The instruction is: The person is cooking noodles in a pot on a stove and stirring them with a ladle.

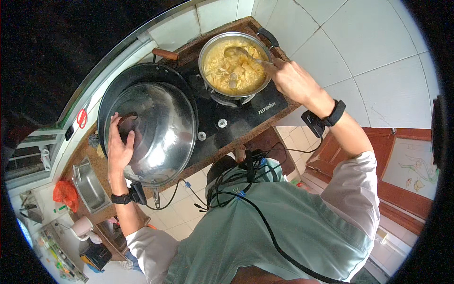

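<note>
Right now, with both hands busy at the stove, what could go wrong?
Spill: the food looks high in the pot; a brisk stir of the ladle by the right hand could slop it over.

Slip: the lid looks off-centre over the wok; it might slide if the left hand shifts.

Snag: the left-wrist cable loops near the metal handle; it could catch.

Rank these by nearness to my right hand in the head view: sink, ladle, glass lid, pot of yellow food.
From your right hand:
1. Ladle: held in it.
2. Pot of yellow food: just left, under the ladle.
3. Glass lid: farther left, by the wok.
4. Sink: far lower left.
</note>
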The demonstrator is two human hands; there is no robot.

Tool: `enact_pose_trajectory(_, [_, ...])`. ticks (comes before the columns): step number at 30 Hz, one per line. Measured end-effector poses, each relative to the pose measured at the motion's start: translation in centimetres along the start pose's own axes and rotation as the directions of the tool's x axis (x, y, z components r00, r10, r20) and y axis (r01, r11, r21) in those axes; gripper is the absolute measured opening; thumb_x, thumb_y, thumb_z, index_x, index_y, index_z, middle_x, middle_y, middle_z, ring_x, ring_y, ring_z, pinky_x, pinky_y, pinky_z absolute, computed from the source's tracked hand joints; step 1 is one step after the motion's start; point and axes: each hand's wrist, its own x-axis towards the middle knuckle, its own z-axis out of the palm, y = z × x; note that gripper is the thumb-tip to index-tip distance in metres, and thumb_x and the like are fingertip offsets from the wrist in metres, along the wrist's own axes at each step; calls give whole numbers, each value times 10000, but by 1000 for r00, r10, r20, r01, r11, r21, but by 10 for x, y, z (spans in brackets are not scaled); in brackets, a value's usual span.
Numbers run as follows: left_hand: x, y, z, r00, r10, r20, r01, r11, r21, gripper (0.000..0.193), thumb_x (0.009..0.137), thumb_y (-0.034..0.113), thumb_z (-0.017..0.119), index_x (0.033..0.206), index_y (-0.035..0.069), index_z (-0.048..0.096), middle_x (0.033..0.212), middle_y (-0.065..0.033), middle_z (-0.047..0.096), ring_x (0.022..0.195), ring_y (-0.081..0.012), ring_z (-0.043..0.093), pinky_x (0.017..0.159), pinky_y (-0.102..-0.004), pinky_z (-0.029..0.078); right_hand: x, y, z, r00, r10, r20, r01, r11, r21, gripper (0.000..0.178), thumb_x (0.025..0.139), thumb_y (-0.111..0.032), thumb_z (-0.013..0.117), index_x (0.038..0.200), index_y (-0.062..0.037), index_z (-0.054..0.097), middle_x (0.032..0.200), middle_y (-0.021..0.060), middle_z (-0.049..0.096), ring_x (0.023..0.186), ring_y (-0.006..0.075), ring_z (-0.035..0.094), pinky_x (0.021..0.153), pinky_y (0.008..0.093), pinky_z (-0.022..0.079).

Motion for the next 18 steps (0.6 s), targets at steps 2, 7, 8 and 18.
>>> enact_pose_trajectory(2, [1,-2,2,1000,15,9,-15,1000,1,561,892,78,633,1401,-36,429,1535,-222,407,1469,-374,330,1202,-426,274,6,6,5,998,22,62,-26,998,59,575,762,44,567,1332,-28,594,986,232,637,764,388,662,690,452,560])
enact_pose_trajectory(7, [1,0,2,1000,10,-1,-10,1000,-19,566,879,55,638,1398,-43,433,1543,-219,398,1482,-372,305,1213,-423,252,1,15,-6,991,-7,-137,21,995,96,336,779,3,586,1108,-1,656,799,225,657,761,412,673,677,483,558])
enact_pose_trajectory(8, [0,-2,3,1000,12,0,-12,999,-35,567,877,50,638,1398,-44,433,1547,-217,394,1483,-371,302,1215,-420,248,-1,10,-23,985,32,-168,-12,993,119,341,787,6,581,1119,-9,657,848,225,659,779,421,667,683,485,558])
enact_pose_trajectory(18, [-1,-1,1,1000,1,10,-1,1000,-20,570,879,44,629,1404,-42,426,1556,-215,379,1496,-368,276,1220,-415,235,-4,8,-44,984,105,-142,-99,994,50,255,761,-6,611,1007,30,668,840,235,662,803,406,683,704,468,579])
